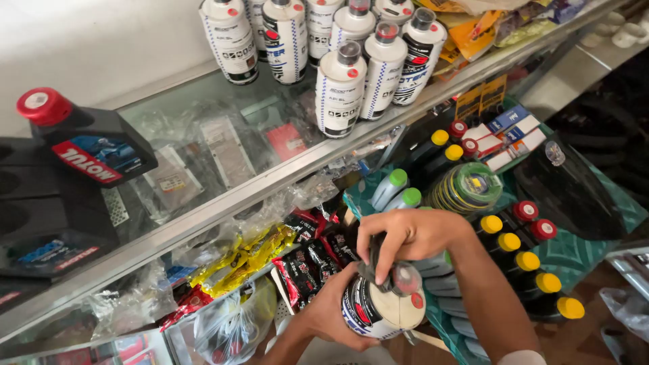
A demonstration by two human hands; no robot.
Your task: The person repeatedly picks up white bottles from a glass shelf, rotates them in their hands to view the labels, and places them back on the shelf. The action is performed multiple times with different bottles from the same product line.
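Seen from above, a person's two bare hands work on a white oil bottle (380, 307) in the lower middle of the frame. The left hand (331, 312) cups the bottle from below and to the left, its grip closed around the body. The right hand (405, 238) comes in from the lower right, arm running diagonally up to the hand, and its grip is closed over the bottle's top, thumb and fingers pinching at the transparent cap (404, 278) with the red seal beneath it. The bottle lies tilted, its long axis running from lower left to upper right, so the cap end sits directly under the right hand's fingertips while the base rests in the left palm. The right hand is the one nearer the cap.

Above the hands, a glass-topped bench (223, 196) crosses the frame diagonally. At the top centre stands a cluster of matching white bottles (341, 88). At the left edge a black oil jug (94, 145) with a red cap lies on the glass. Below the glass, packets in red, black and yellow (270, 260) fill a shelf. To the right of the hands, dark bottles with yellow and red caps (527, 260) stand in rows, with a coil of green and yellow wire (466, 188) just above them.
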